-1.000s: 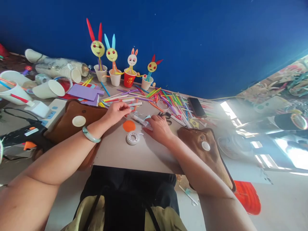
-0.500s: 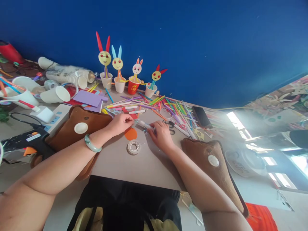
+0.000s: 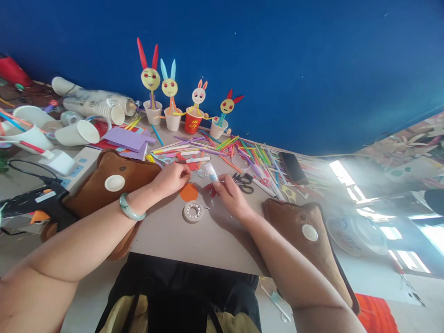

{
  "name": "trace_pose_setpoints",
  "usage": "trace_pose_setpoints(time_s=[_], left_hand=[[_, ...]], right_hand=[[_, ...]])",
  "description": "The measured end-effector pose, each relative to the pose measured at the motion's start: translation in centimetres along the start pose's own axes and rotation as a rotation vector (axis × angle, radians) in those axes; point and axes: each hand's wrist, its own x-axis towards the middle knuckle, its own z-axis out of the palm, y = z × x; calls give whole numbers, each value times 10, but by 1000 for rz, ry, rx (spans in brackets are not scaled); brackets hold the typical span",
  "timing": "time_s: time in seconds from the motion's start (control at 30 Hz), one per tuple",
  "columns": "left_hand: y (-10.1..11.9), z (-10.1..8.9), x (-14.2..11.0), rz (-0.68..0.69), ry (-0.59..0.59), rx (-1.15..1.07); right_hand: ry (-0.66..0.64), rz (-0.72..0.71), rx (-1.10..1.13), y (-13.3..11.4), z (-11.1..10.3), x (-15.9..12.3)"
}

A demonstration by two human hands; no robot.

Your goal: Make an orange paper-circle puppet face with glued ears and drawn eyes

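Blue wall point(image 3: 277, 69), cluttered table point(image 3: 166, 240): tube up in right hand

Clock centre = tape roll point(image 3: 193, 212). Right hand point(image 3: 233, 195) at 2 o'clock, forearm in from 4, thumb and fingers clamped on clear tube point(image 3: 211, 173). Tube at 1 o'clock, near upright, top leaning toward 11. Left hand point(image 3: 170, 178) at 11, forearm in from 8, fingertips together; can't tell if they pinch anything. Orange disc point(image 3: 189, 192) at 12, just beside roll.

Vs 0.5 s ago: tube was slanted low, far end by left fingertips; now swung up, apart from them. Scissors point(image 3: 245, 184) at 2 o'clock show more. Left hand roughly unchanged.
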Motion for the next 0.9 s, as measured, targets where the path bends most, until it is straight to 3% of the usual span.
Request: trace_pose_setpoints(time_s=[0.07,0.23,0.33,0.4,0.6,0.8,0.9], left_hand=[[0,1,0,11,6,-5],[0,4,0,15,-31,-17],[1,4,-1,23,-66,-10],[2,3,-1,10,-92,10],[6,-1,-1,-21,-157,118],[5,1,-1,-27,-135,171],[3,3,-1,-25,-90,158]], right_hand=[[-93,97,201,-1,1,0],[-12,131,570,6,4,7],[-118,173,852,10,10,15],[-132,200,922,12,13,19],[2,108,750,6,10,14],[67,38,234,2,5,3],[78,51,116,4,4,3]])
